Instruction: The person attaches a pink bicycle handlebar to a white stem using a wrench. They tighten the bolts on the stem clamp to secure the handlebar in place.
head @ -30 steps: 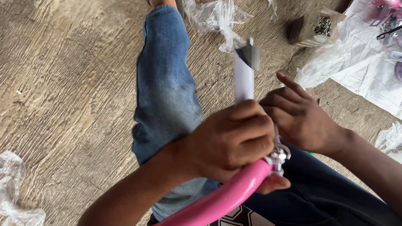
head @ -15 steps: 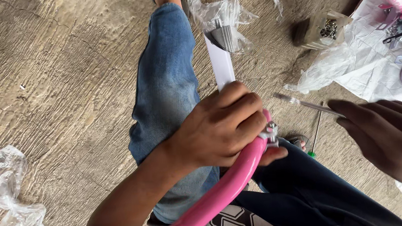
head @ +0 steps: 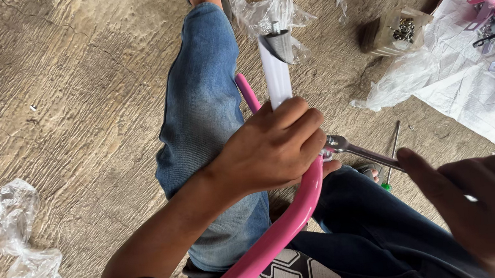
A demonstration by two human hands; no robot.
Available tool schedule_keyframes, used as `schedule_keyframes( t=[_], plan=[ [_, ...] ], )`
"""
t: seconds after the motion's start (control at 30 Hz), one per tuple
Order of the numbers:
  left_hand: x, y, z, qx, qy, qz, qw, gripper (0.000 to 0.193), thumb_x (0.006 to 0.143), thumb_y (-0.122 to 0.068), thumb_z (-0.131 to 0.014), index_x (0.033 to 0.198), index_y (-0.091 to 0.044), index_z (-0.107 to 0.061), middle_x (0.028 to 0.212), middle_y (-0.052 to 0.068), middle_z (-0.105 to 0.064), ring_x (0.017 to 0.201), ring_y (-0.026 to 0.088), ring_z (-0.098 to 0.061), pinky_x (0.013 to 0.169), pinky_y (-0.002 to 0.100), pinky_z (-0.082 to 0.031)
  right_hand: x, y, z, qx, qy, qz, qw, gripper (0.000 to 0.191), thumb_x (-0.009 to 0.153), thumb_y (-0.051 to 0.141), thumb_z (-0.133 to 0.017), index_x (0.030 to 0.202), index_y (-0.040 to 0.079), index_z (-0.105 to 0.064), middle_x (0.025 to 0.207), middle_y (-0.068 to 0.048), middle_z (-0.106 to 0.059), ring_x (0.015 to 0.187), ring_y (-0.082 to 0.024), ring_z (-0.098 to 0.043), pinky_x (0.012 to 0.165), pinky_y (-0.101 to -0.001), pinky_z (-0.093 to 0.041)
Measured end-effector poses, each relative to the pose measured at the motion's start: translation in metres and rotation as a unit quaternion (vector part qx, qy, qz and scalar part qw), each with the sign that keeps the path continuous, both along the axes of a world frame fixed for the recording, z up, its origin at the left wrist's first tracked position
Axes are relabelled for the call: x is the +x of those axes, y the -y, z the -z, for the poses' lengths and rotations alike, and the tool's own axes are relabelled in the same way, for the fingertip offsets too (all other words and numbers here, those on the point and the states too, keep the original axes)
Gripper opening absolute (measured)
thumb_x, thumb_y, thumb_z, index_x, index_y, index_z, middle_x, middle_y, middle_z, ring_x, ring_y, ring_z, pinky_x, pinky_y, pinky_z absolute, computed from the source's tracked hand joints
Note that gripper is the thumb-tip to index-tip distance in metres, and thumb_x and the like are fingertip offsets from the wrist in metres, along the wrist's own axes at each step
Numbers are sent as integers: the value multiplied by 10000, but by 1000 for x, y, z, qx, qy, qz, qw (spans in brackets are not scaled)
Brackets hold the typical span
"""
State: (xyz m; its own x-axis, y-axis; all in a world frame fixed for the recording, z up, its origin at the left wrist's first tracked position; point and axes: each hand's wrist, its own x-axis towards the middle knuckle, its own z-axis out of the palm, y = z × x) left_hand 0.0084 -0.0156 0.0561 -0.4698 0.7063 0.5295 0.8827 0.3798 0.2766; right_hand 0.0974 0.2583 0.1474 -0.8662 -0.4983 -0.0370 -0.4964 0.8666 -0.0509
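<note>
Gripping the joint where the pink handlebar tube meets the white stem, my left hand is wrapped shut around it, fingers curled over the top, holding it above my lap. My right hand is closed on the handle of a metal wrench, whose head sits right at the clamp just beside the left fingers. I judge the tube stiff, fairly light and glossy, so likely to slip under a loose palm; the best hold is where I have it, at the junction, since the stem's wrapping looks smooth. The wrench is hard and thin, best held well back on its handle for leverage. Below is rough, grooved concrete floor, with 1 crumpled plastic bag to the left, more clear wrap near my foot, a small box of hardware, and white sheeting carrying purple parts at the right.
</note>
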Motion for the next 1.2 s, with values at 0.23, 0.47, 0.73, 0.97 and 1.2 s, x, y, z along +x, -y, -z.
schedule_keyframes(
  t=[0.23, 0.47, 0.73, 0.97, 1.2],
  plan=[
    [1, 1, 3, 44, 2, 9, 999, 508, 990, -515, -756, 833, -44, -647, 970, 62, -596, 1018, 214, -537, 793, 334, -541, -15, -2, 4, 4, 22, 13, 1000, 411, 872, 1, -780, 1253, 152, -752, 827, -32, -749, 624, -124, -601, 579, -336, -494],
    [4, 7, -1, 139, 6, 23, 990, 513, 961, -489, -813, 821, -34, -621, 944, 77, -591, 1026, 245, -581, 841, 332, -559, -52, -8, 43, -175, -26, -59, 982, 249, 808, 90, -802, 1048, 91, -736, 1030, -61, -755, 1092, -272, -699, 1249, -614, -360],
    [10, -2, -10, 191, 92, 93, 973, 487, 946, -451, -828, 809, -46, -594, 933, 80, -581, 960, 244, -580, 794, 355, -542, -66, 29, 81, -197, -33, -93, 976, 256, 801, 57, -761, 1052, 100, -737, 1206, -68, -722, 1212, -265, -629, 1239, -598, -334],
    [7, -10, -8, 180, 106, 107, 972, 517, 946, -474, -823, 803, -34, -592, 907, 73, -587, 941, 243, -574, 805, 331, -549, -67, 25, 78, -174, -41, -69, 981, 224, 857, 112, -774, 1078, 92, -743, 1132, -58, -754, 1157, -238, -694, 1217, -582, -403],
    [3, -2, -7, 185, 85, 62, 977, 513, 943, -483, -818, 861, -8, -642, 894, 67, -583, 909, 232, -562, 794, 339, -548, -63, -12, 46, -104, -47, -22, 993, 277, 864, 147, -808, 1127, 71, -766, 892, -64, -724, 892, -216, -715, 1131, -559, -545]
  ],
)
